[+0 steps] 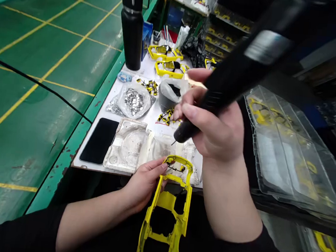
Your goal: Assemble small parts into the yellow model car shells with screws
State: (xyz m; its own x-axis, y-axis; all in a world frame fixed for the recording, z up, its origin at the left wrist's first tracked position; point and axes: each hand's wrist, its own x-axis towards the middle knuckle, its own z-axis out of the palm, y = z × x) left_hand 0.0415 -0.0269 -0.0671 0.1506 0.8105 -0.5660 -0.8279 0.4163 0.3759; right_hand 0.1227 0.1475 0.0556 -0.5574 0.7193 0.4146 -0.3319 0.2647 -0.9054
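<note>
White counter (152,118), green yellow-lined floor (31,102) at left; yellow model car shell (165,199) held in left hand (143,184) grip; right hand (215,128) gripping black pen tool (234,73)

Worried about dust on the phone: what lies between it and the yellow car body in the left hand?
In the head view, a silvery moulded tray lies between the phone and the yellow car body.

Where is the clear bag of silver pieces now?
In the head view, the clear plastic bag of silver pieces lies on the white-topped workbench, left of the person's right hand, just above the black smartphone.
</note>
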